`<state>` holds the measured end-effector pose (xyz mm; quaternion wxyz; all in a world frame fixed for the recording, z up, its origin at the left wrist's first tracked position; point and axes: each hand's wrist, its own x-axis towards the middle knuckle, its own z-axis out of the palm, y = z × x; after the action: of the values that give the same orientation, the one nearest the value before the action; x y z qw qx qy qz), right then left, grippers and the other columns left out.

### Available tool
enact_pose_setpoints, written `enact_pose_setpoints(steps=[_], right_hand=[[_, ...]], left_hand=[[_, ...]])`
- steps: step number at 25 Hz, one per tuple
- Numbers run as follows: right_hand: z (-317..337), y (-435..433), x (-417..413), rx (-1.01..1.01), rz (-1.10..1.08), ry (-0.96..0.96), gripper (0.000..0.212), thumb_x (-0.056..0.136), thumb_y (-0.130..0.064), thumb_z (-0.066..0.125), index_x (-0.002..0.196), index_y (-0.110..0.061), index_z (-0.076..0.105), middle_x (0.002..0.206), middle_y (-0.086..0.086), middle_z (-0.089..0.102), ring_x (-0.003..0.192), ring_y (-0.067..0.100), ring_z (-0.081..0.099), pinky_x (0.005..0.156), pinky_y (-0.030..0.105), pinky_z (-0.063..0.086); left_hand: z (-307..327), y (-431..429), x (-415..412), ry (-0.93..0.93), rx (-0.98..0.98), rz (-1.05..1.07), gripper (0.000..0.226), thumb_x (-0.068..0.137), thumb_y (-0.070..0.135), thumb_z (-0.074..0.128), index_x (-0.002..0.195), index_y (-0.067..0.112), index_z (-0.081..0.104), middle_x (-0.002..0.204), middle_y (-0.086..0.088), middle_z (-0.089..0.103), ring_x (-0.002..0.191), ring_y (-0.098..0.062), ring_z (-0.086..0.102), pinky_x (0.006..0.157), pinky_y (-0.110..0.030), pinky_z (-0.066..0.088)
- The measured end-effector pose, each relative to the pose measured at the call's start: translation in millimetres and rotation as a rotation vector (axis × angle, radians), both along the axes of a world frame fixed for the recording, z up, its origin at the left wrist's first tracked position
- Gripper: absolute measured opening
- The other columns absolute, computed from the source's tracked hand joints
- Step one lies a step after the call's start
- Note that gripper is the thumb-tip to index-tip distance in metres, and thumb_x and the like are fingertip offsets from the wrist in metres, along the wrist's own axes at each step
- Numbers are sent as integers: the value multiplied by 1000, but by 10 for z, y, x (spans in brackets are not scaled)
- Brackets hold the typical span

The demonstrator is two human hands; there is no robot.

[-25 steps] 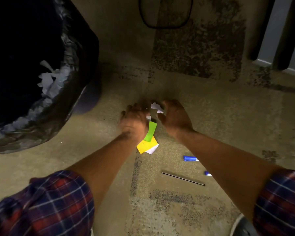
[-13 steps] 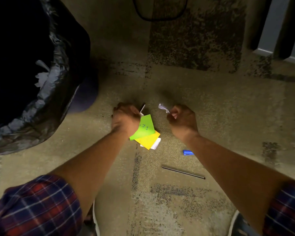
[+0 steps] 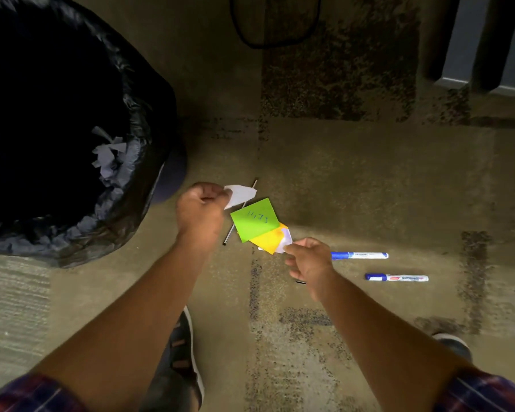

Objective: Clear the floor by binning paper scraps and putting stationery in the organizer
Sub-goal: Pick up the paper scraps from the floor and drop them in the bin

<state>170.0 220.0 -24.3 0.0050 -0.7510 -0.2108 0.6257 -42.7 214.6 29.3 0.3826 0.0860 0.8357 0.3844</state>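
Left hand (image 3: 201, 206), fisted, clamps a white paper scrap (image 3: 241, 195); right hand (image 3: 308, 260) pinches white paper under green (image 3: 254, 220) and yellow notes (image 3: 269, 239); a black-lined bin (image 3: 131, 162) left of both holds paper scraps (image 3: 107, 157)

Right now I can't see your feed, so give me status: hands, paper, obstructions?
Left hand shut on white scrap. Right hand pinching paper stack. Lined bin at left. Two markers on floor; path clear.
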Motion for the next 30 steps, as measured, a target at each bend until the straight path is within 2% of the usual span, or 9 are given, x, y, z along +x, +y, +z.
enact_pose_setpoints(steps=[2, 4, 8, 11, 14, 18, 21, 26, 30], right_hand=[[-27, -59, -88, -27, 0, 17, 18, 90, -11, 72, 79, -18, 60, 69, 4, 65, 57, 14, 56, 59, 26, 44], [-54, -74, -184, -9, -23, 27, 17, 90, -10, 72, 81, -18, 61, 72, 6, 66, 57, 15, 55, 58, 26, 41], [-61, -140, -230, 101, -111, 12, 20, 89, -7, 76, 77, -11, 60, 79, 19, 64, 64, 22, 55, 55, 26, 36], [56, -173, -87, 146, -97, -58, 20, 88, -4, 73, 75, -11, 60, 78, 20, 65, 72, 27, 60, 55, 28, 39], [252, -103, 76, 174, -83, -70, 19, 88, -5, 74, 77, -14, 61, 79, 15, 67, 70, 26, 62, 55, 28, 42], [600, 44, 236, 220, -61, -110, 18, 87, -10, 75, 75, -16, 64, 68, 9, 67, 58, 19, 62, 52, 25, 41], [940, 108, 277, 251, -63, -88, 19, 86, -10, 76, 74, -17, 64, 65, 4, 66, 52, 14, 60, 48, 23, 41], [1594, 158, 132, 255, -124, 65, 18, 87, -11, 77, 77, -20, 65, 75, 2, 73, 52, 11, 62, 50, 22, 44], [2175, 125, -264, 283, -44, 166, 12, 87, -16, 78, 82, -20, 68, 75, 0, 75, 61, 12, 66, 56, 25, 45]], left_hand=[[45, -185, 59, -44, -6, 23, 8, 89, 4, 77, 94, 6, 71, 74, 3, 66, 59, 1, 60, 54, -2, 44], [48, -366, 138, -95, -25, 34, 7, 90, 2, 76, 92, 7, 71, 74, 1, 67, 62, -4, 59, 55, -4, 45], [35, -677, 305, -160, -96, -12, 16, 90, 4, 77, 81, 16, 69, 73, 0, 69, 54, 6, 59, 56, -6, 46], [79, -769, 382, -205, -130, 68, 12, 91, 3, 76, 85, 12, 71, 76, -1, 71, 60, -2, 62, 56, -6, 48], [232, -740, 441, -272, -138, 131, 7, 92, 3, 74, 90, 9, 71, 75, 0, 69, 51, 5, 61, 52, -8, 47], [505, -668, 500, -336, -129, 183, 11, 93, 7, 75, 88, 14, 69, 83, -4, 70, 69, -12, 61, 67, -26, 50], [759, -650, 527, -375, -97, 251, 11, 93, 6, 74, 88, 14, 68, 84, -3, 71, 72, -14, 62, 66, -27, 53], [1196, -656, 543, -431, 5, 369, 9, 95, 7, 73, 92, 13, 67, 99, -12, 76, 86, -18, 72, 77, -31, 63], [1637, -671, 395, -453, 108, 490, 6, 98, 5, 69, 100, 9, 66, 110, -18, 77, 98, -29, 79, 80, -34, 67]])
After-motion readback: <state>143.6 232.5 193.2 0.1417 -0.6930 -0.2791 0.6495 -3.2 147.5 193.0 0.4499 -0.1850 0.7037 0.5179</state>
